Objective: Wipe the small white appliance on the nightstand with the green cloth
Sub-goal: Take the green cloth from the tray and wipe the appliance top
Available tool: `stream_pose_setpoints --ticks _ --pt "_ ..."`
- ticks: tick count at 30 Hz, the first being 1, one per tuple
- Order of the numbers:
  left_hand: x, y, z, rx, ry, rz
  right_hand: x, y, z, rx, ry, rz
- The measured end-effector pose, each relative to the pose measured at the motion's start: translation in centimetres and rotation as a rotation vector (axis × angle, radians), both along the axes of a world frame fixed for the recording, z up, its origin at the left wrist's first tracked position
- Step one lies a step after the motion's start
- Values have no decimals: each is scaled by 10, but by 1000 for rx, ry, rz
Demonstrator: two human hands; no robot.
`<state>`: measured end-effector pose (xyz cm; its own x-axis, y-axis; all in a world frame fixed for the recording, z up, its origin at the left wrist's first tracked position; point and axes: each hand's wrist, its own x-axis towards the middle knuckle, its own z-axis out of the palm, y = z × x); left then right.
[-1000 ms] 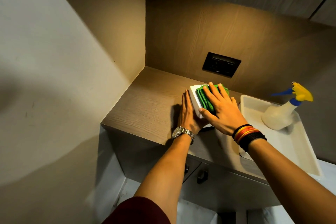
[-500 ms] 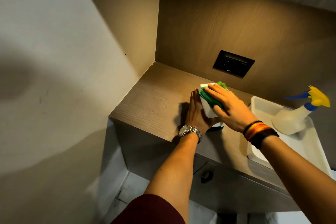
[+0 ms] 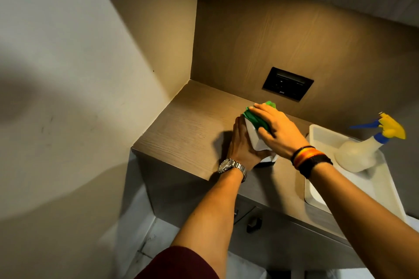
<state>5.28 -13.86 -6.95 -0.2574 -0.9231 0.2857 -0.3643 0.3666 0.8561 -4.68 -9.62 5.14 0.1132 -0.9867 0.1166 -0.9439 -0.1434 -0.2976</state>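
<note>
— Where's the white appliance (image 3: 255, 140)?
— Centre frame, near the tabletop's (image 3: 186, 129) front edge. Your left hand (image 3: 243, 142) lies flat against its left side; your right hand (image 3: 278, 129), fingers straight, presses the green cloth (image 3: 256, 118) on top.
— And at right?
— A tray (image 3: 322, 136) holding a spray bottle (image 3: 360, 154).

Left hand (image 3: 241, 142) beside right hand (image 3: 280, 130), outstretched

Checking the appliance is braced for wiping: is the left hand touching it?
Touching. The head view shows the left hand laid flat against the left side of the white appliance, with no gap.
</note>
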Motion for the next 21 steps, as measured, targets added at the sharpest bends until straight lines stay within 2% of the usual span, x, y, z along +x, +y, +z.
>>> stream_pose_setpoints --ticks 5,10,13,16,21 --pt "-2 -2 -3 56 -30 33 -26 45 -7 -19 -88 29" --pt "-1 2 1 82 58 -2 -38 4 -4 -39 -148 -181" --pt "-2 4 4 115 51 15 -23 -28 -1 -11 -133 -252" --pt "-1 4 5 78 13 40 -9 -41 1 -9 -54 -214" --pt "5 7 5 39 39 -20 13 -4 8 -65 -26 -37"
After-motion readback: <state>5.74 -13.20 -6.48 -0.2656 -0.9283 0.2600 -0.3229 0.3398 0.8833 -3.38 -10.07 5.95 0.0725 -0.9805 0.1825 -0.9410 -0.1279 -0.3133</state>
